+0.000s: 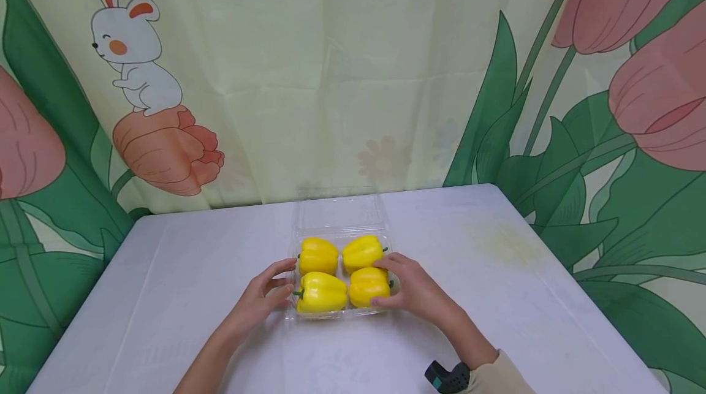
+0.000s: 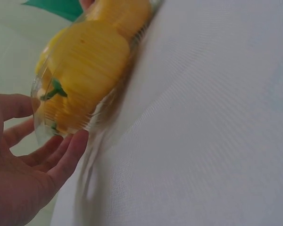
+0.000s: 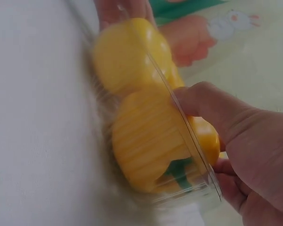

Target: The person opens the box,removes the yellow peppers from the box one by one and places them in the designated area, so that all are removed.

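Four-sided and clear, a plastic clamshell box [image 1: 339,315] holds several yellow bell peppers with green stems, set in two rows. My right hand [image 1: 413,284] reaches over the box's right wall. Its thumb and fingers grip the front right bell pepper [image 1: 368,287]; the right wrist view shows the thumb inside the rim. At the left wall, my left hand [image 1: 265,293] has its fingers loosely bent beside the front left bell pepper [image 1: 322,293]. In the left wrist view, its fingertips [image 2: 78,141] lie at the box's side. The back left pepper [image 1: 318,255] and back right pepper [image 1: 361,253] sit behind.
The box's clear lid [image 1: 342,213] lies opened toward the back edge of the white-covered table [image 1: 182,271]. Behind the table hangs a curtain [image 1: 380,63] printed with tulips and a rabbit. A dark device [image 1: 448,377] is at the right sleeve.
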A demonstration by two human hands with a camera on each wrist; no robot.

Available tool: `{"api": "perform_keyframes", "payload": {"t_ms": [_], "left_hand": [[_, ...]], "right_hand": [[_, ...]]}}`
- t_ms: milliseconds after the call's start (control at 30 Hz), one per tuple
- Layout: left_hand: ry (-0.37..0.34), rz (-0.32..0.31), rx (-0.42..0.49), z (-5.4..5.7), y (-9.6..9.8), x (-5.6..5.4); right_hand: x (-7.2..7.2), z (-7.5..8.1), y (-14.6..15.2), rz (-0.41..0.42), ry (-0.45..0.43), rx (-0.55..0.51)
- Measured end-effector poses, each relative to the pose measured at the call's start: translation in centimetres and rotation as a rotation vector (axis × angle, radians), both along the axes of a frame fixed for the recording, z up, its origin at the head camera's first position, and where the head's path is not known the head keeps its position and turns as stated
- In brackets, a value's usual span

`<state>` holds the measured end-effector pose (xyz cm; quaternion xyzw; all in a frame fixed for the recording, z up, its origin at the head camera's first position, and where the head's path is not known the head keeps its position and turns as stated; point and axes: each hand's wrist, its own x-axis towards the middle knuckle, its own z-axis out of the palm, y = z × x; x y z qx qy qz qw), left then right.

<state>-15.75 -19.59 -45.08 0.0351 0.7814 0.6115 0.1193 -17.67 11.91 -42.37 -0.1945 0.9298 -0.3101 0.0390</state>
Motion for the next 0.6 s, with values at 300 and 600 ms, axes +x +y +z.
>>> {"api": "perform_keyframes", "payload": {"t_ms": [300, 600], "left_hand": [[0.000, 0.004, 0.003, 0.20, 0.11, 0.04], [0.002, 0.011, -0.002, 0.33, 0.24, 0.06]], "right_hand": [[0.13, -0.51, 0.25, 0.028, 0.073, -0.054], [0.05, -0.93, 0.62, 0.054, 0.132, -0.104]]}}
